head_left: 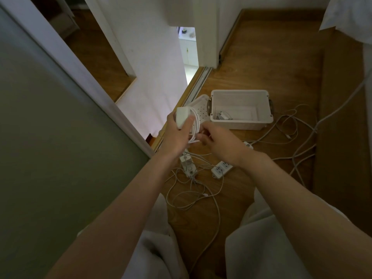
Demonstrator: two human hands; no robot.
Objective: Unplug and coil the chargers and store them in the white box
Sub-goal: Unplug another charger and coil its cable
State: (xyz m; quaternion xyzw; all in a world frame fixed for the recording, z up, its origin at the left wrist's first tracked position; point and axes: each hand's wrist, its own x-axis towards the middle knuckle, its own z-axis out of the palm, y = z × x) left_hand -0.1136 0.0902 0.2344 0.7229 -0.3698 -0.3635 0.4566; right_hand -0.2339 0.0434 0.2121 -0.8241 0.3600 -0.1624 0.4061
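Charger in hand: your left hand (177, 135) holds the white power brick (182, 117) above the floor, just in front of the box lid (201, 109). Its white cable (196, 125) is wound in loops beside the brick.
Left grip: your fingers and thumb curl round the brick and trap the loops against it.
Right grip: your right hand (217, 139) pinches the cable at the bottom of the coil, fingertips pressed together on it. The winding looks nearly finished.
White box (241, 124): it sits open on the wood floor beyond your hands, with the lid off and lying at its left side.
Done: one coiled charger (223, 115) already lies in the box's near-left corner.
Next, as a judgement: tuck in the tail and set this second charger in the box.
Left to do: a white adapter (188, 166) lies near the power strip (221, 168) below your hands, among thin tangled cables (193, 196). More loose cable (289, 125) lies to the right of the box. Whether any of it is plugged in cannot be told from here.
Progress: roughly a third through, by estimate.
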